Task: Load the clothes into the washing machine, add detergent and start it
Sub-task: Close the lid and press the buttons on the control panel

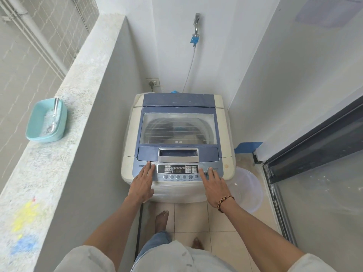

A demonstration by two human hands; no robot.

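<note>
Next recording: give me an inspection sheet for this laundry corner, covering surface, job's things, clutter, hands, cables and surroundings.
Surface: washing machine top; lid closed, its window showing the drum with something pale inside.
Job's things: control panel display lit; teal tub of white powder with a scoop, on the ledge to the left.
Clutter: clear plastic basin on the floor right of the machine; yellow and blue stains on the ledge.
Hands: left hand flat on the panel's left side; right hand on its right side by the buttons; both empty.
Cables: hose from wall tap to the machine; plug in wall socket.
Surroundings: white walls, sliding glass door on the right.
</note>
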